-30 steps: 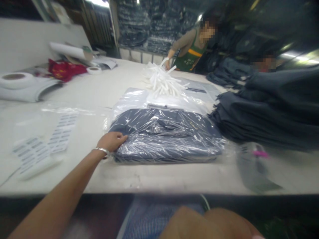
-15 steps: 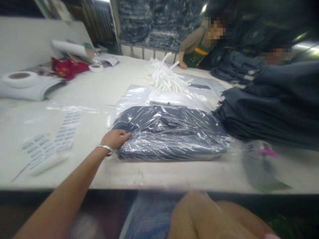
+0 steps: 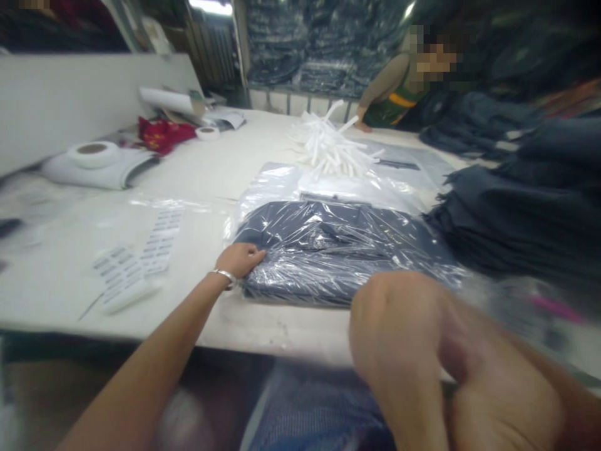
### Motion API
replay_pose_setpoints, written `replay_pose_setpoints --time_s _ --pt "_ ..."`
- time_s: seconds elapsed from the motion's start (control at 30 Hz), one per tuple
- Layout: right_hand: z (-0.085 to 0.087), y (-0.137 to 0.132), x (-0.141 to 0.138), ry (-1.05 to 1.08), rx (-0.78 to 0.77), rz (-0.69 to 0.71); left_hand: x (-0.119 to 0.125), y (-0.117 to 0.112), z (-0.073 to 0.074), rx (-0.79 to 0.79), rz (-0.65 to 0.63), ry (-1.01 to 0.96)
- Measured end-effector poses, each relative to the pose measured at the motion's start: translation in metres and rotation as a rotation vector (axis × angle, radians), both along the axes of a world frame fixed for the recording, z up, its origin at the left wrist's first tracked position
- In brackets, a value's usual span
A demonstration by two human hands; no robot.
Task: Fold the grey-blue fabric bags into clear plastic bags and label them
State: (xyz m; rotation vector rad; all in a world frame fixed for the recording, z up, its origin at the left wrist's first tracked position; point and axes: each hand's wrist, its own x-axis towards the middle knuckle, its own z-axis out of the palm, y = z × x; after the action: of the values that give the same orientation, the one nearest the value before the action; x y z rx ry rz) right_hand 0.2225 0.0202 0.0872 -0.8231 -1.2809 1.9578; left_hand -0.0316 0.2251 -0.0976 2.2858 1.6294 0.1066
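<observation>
A folded dark blue garment in a clear plastic bag (image 3: pixel 323 250) lies on the white table in front of me. At its left edge, my left hand (image 3: pixel 241 259) has its fingers curled, pinching the plastic; a silver bracelet circles the wrist. My right hand (image 3: pixel 399 332) looms large close to the camera, bent downward over the table's front edge. It covers the lower right part of the bagged garment, and its fingers are blurred or out of sight, so what it holds cannot be made out.
Behind the bag lies a heap of white strips (image 3: pixel 333 144). Dark garments (image 3: pixel 507 219) are piled at right, near a blurred pink item (image 3: pixel 556 308). Sticker sheets (image 3: pixel 162 241) and a white tape roll (image 3: pixel 94 153) lie left. A co-worker (image 3: pixel 394 94) leans at the far edge.
My right hand has risen from below the table edge to in front of the bag. The left hand keeps its place on the bag's left side. The whole view has shifted.
</observation>
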Motion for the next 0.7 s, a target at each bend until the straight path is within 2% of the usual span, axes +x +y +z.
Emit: replay_pose_setpoints --time_s 0.07,0.13,0.2,0.3,0.4,0.5,0.6,0.7 --pt "0.005 0.034 -0.001 -0.107 0.201 0.19 0.0 -0.002 0.0 -0.001 0.002 -0.008" --pt "-0.001 0.072 -0.004 -0.32 0.476 0.353 0.001 -0.003 0.001 -0.003 0.003 -0.015" --pt "-0.018 0.111 -0.008 -0.579 0.713 0.433 0.002 -0.004 0.002 -0.001 0.004 -0.019" --pt "-0.05 0.161 -0.019 -0.907 0.948 0.521 0.004 -0.006 0.003 0.001 0.016 -0.016" --pt "-0.079 0.197 -0.032 -1.11 1.084 0.597 0.005 -0.007 0.003 0.01 0.03 -0.01" --pt "-0.1 0.224 -0.044 -1.257 1.153 0.641 0.005 -0.008 0.001 0.01 0.034 -0.017" --pt "-0.108 0.238 -0.055 -1.364 1.176 0.685 0.004 -0.009 -0.001 0.003 0.033 -0.032" --pt "-0.111 0.241 -0.068 -1.455 1.208 0.729 0.004 -0.01 -0.001 0.006 0.043 -0.052"
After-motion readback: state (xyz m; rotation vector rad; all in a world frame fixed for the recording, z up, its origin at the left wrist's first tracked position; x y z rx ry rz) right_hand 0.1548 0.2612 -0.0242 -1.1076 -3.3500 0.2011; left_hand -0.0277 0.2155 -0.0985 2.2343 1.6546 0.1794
